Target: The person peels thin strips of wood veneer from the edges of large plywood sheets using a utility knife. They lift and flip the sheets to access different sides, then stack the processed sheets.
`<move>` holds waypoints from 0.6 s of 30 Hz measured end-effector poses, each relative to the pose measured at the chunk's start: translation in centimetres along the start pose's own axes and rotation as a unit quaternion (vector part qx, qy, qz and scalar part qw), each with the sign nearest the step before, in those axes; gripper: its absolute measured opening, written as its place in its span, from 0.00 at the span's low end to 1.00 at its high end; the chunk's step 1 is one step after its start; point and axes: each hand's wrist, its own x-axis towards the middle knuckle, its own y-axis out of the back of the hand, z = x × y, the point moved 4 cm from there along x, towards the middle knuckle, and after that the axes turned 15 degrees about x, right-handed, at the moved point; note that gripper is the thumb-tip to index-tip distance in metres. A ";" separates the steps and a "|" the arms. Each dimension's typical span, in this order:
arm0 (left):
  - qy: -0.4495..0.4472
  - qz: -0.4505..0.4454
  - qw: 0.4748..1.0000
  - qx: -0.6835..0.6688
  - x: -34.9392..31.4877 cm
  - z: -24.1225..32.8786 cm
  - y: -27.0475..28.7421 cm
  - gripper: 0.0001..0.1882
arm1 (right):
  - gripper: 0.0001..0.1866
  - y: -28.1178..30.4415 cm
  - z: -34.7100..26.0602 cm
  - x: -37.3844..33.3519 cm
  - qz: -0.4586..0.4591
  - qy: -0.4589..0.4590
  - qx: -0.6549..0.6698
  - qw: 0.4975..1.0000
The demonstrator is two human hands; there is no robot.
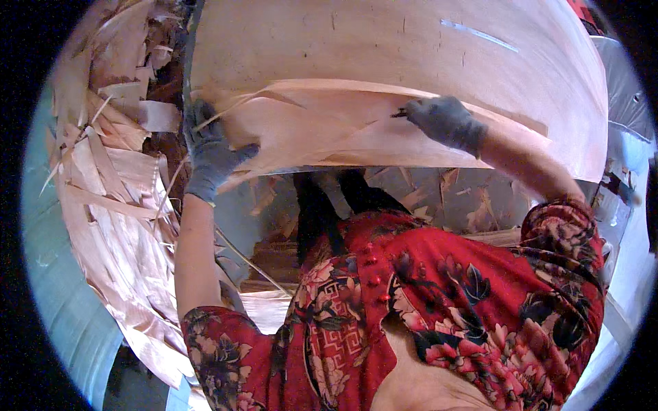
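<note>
A wide pale sheet of wood veneer [384, 48] covers the surface before me. Along its near edge lies a loose veneer strip [308, 127] with a ragged, lifted far edge. My left hand [212, 154], in a grey glove, rests at the strip's left end with its thumb spread away from the fingers. A thin splinter of veneer [236, 106] crosses beside those fingers. My right hand [445, 123], also gloved in grey, is closed over the strip's right half. From its fingers pokes the tip of a small dark tool [398, 112]; its kind is hidden.
Torn veneer scraps [123, 198] are heaped on the left, close against the sheet's edge. More scraps [473, 202] litter the floor under the near edge, around my legs. A pale blue strip [480, 34] marks the sheet's far right. Grey plastic-like covering [620, 89] stands at the right.
</note>
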 end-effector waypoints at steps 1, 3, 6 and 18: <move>0.015 -0.030 0.999 0.008 -0.4 0.4 0.0 0.63 | 0.14 0.8 0.2 -0.9 0.051 -0.035 0.045 0.997; 0.020 -0.030 0.999 0.017 -0.7 1.0 0.2 0.63 | 0.21 1.7 0.8 -1.9 0.085 -0.156 0.081 0.981; 0.025 -0.088 0.996 0.022 -0.3 0.8 0.6 0.61 | 0.20 1.4 1.4 -0.7 0.111 -0.209 0.081 0.968; 0.029 0.006 0.998 0.056 2.2 3.5 -0.6 0.63 | 0.21 -7.0 11.4 -26.5 0.207 -0.499 0.154 0.827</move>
